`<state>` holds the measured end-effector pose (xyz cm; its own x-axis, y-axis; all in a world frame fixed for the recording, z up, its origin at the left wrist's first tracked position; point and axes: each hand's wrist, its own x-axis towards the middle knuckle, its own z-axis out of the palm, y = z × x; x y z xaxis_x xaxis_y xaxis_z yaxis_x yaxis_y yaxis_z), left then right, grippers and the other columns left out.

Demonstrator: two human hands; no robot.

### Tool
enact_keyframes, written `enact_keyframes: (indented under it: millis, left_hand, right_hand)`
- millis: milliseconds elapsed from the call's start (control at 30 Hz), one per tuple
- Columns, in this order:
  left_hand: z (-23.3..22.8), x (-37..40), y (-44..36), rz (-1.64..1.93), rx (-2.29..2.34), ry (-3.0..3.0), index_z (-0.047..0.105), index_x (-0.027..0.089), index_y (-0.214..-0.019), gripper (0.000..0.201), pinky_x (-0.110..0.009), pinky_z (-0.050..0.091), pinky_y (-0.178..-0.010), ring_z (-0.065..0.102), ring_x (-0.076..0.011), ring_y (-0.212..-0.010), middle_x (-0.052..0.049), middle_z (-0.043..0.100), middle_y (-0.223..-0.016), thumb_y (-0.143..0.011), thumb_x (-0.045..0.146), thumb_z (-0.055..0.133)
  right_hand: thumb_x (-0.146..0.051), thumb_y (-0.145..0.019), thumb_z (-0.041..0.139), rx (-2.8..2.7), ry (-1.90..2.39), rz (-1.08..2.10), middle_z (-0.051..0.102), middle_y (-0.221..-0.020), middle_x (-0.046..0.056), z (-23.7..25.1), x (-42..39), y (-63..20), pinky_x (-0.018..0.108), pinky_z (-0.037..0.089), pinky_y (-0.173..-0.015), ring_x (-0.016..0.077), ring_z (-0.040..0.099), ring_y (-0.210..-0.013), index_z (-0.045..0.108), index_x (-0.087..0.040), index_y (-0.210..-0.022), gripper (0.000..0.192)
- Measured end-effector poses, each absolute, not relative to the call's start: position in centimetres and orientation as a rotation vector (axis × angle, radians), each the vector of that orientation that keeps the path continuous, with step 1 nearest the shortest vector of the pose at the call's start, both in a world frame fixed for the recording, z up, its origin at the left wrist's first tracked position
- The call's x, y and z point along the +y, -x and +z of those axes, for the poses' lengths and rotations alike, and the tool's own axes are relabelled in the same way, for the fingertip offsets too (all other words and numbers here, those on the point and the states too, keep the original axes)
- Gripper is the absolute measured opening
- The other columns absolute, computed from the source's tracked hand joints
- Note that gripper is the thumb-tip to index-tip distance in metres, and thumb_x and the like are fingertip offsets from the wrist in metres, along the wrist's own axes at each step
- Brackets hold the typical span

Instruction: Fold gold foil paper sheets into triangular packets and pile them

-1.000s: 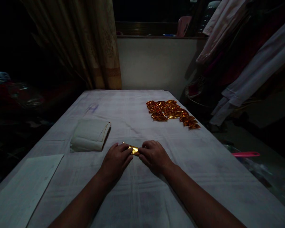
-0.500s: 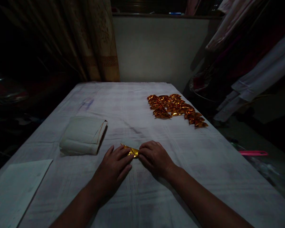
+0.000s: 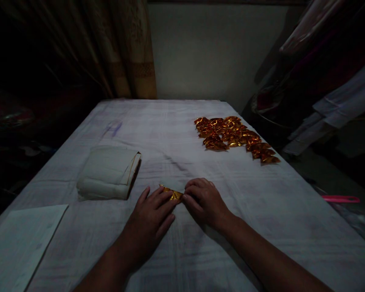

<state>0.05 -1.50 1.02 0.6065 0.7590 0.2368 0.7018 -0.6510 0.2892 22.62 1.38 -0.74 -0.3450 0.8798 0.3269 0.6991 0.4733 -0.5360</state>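
Note:
A small folded piece of gold foil paper lies on the cloth-covered table between my hands. My left hand rests over its left part, fingers stretched out and pressing it down. At the right end, my right hand has thumb and fingers pinched together on the foil. Parts of the piece are hidden beneath the fingers. Several folded gold foil pieces lie grouped at the far right of the table.
A thick folded stack of pale paper sits left of my hands. Nearer, a flat white sheet lies at the left edge. Curtains hang behind the table. Hanging clothes and a pink handle are beyond its right edge.
The view has tilted down slightly and shifted left. Both hands stay on the foil piece, whose upper edge now looks straighter and more folded over.

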Motion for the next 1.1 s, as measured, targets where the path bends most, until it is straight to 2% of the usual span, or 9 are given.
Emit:
enact_keyframes:
  millis: [167, 300, 833, 1000, 1100]
  left_hand:
    - [0.8, -1.6, -0.2, 0.496, 1.247, -2.691, 0.05, 0.027, -0.146, 0.048, -0.058, 0.03, -0.118, 0.05, -0.0281, -0.136, -0.008, 0.062, -0.14, -0.099, 0.018, 0.051]
    - [0.8, -1.5, -0.5, 0.45, 1.249, -2.711, 0.054, 0.032, -0.142, 0.047, -0.062, 0.028, -0.117, 0.051, -0.03, -0.135, -0.007, 0.061, -0.14, -0.097, 0.016, 0.052]
    - [0.7, -1.6, -0.9, 0.495, 1.292, -2.752, 0.059, 0.028, -0.134, 0.04, -0.065, 0.028, -0.114, 0.054, -0.0307, -0.131, -0.008, 0.065, -0.134, -0.097, 0.017, 0.051]
    - [1.0, -1.5, -1.0, 0.478, 1.284, -2.753, 0.06, 0.028, -0.133, 0.039, -0.064, 0.029, -0.115, 0.054, -0.0305, -0.131, -0.008, 0.065, -0.133, -0.096, 0.018, 0.053]
    - [1.0, -1.5, -1.0, 0.477, 1.288, -2.735, 0.061, 0.029, -0.133, 0.04, -0.062, 0.029, -0.116, 0.054, -0.0302, -0.131, -0.008, 0.065, -0.133, -0.096, 0.017, 0.053]
  right_hand:
    - [-0.022, -0.089, 0.069, -2.068, 1.421, 0.399, 0.067, -0.09, 0.003, -0.5, 1.1, -22.0, 0.035, 0.038, -0.079, 0.02, 0.058, -0.088, 0.062, -0.021, -0.076, 0.015]
    - [-0.023, -0.089, 0.07, -2.074, 1.463, 0.398, 0.065, -0.089, 0.002, -0.5, 1.2, -21.8, 0.035, 0.037, -0.079, 0.0209, 0.057, -0.088, 0.06, -0.022, -0.075, 0.017]
    - [-0.025, -0.089, 0.07, -2.072, 1.526, 0.366, 0.062, -0.084, 0.002, -0.5, 1.4, -21.5, 0.035, 0.035, -0.076, 0.0208, 0.056, -0.085, 0.057, -0.022, -0.075, 0.019]
    - [-0.018, -0.089, 0.065, -2.06, 1.505, 0.393, 0.064, -0.089, 0.002, -0.7, 1.5, -21.9, 0.035, 0.037, -0.078, 0.0213, 0.056, -0.088, 0.059, -0.023, -0.083, 0.01]
    - [-0.013, -0.088, 0.062, -2.05, 1.477, 0.401, 0.065, -0.091, 0.002, -0.8, 1.5, -22.0, 0.035, 0.038, -0.079, 0.0213, 0.056, -0.089, 0.06, -0.024, -0.085, 0.012]
